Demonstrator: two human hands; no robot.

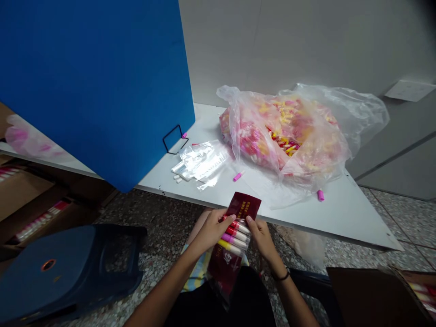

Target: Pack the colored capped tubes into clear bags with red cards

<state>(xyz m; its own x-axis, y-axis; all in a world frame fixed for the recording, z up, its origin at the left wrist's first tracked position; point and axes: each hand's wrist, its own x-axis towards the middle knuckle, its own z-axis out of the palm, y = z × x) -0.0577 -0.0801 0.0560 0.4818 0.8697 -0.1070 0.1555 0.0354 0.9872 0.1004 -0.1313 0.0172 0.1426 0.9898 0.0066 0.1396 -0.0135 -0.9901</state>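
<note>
Held between both my hands in front of the table's edge is a pack of markers [225, 270]: a dark red printed card in clear plastic. Across it lie several short white markers [235, 240] with red, pink and yellow ends. My left hand [213, 230] grips the pack's left side, its thumb over the red ends. On the right side, my right hand [261, 237] pinches the pack near the white ends, thumb on top. The fingers beneath the pack are hidden. Clear plastic sleeves [209, 159] lie on the table beyond my hands.
A large clear bag [286, 141] full of small coloured pieces sits on the white table [354, 213]. Loose pink pieces [320, 195] lie nearby. A blue panel [112, 81] stands at left, beside a black wire stand [175, 139]. A blue stool [61, 272] is lower left; cartons flank me.
</note>
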